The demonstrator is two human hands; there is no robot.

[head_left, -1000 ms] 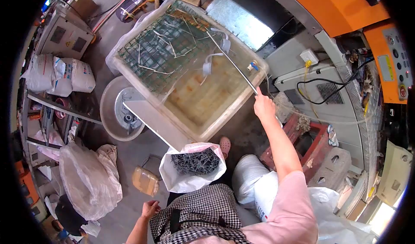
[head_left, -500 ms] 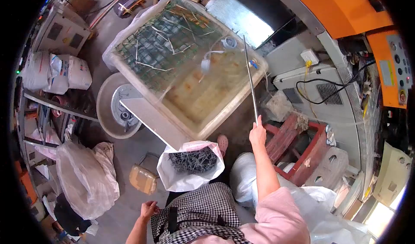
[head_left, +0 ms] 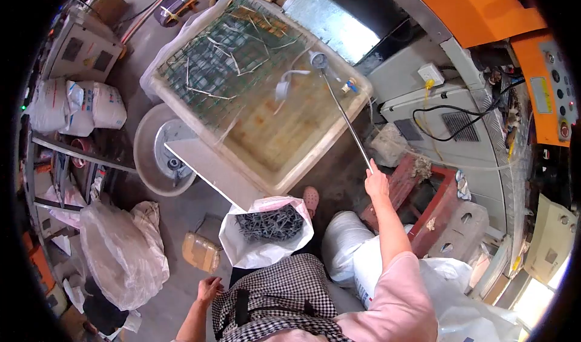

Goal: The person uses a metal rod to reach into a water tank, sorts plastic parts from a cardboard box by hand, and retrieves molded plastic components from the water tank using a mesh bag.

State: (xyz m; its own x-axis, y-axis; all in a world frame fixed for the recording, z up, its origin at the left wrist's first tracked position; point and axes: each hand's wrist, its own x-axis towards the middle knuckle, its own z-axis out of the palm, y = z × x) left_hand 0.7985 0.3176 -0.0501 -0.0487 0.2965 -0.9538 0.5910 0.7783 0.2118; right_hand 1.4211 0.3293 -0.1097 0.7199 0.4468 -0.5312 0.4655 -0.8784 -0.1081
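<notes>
My right hand (head_left: 376, 183) is closed around the lower end of a long thin metal rod (head_left: 349, 121). The rod slants up and left over the water tank (head_left: 290, 181), its far tip at a round white fitting (head_left: 318, 60); contact there is hard to tell. My left hand (head_left: 210, 289) hangs beside the checkered apron (head_left: 272, 290), fingers loosely bent, with nothing visible in it. In front of me stands an open white sack (head_left: 257, 257) of dark thin pieces (head_left: 270, 224). Green mesh (head_left: 212, 69) covers the tank's far left part.
A white board (head_left: 212, 175) leans from the tank's near edge. Left of it sits a round basin (head_left: 145, 160). A red frame (head_left: 445, 203) and white sacks (head_left: 345, 245) are at my right, an orange machine (head_left: 478, 9) behind. A taped package (head_left: 201, 252) lies on the floor.
My right hand has moved slightly right and down. The rod has swung left, its tip going from above the tank's right side to the white fitting. My left hand has barely shifted.
</notes>
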